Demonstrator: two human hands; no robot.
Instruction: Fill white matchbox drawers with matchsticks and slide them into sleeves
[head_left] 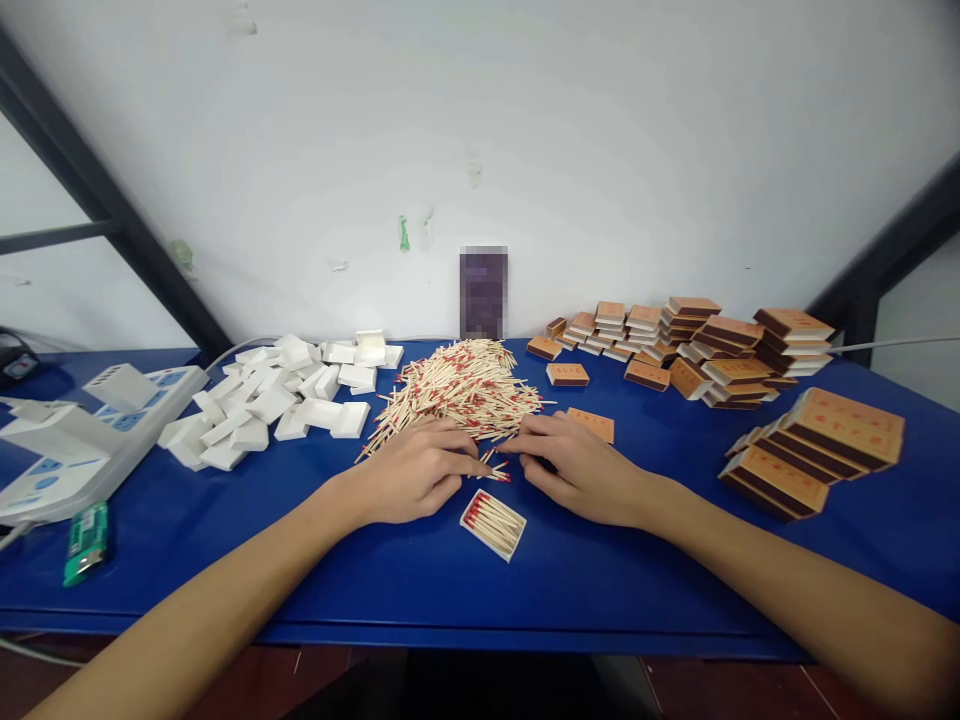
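Observation:
A heap of red-tipped matches lies in the middle of the blue table. My left hand rests at the heap's front edge, its fingers stretched out and its index fingertip at a few loose matches. On the other side of those matches, my right hand has its fingers apart, with the fingertips at the heap's front right edge. Between my wrists sits a white matchbox tray with a layer of matches in it. Just beyond my right hand is an orange matchbox sleeve, partly hidden.
White trays are piled at the left. Orange matchbox sleeves stand stacked at the right, with more stacks nearer. A power strip and a green lighter lie far left. A small dark blurred panel stands against the wall.

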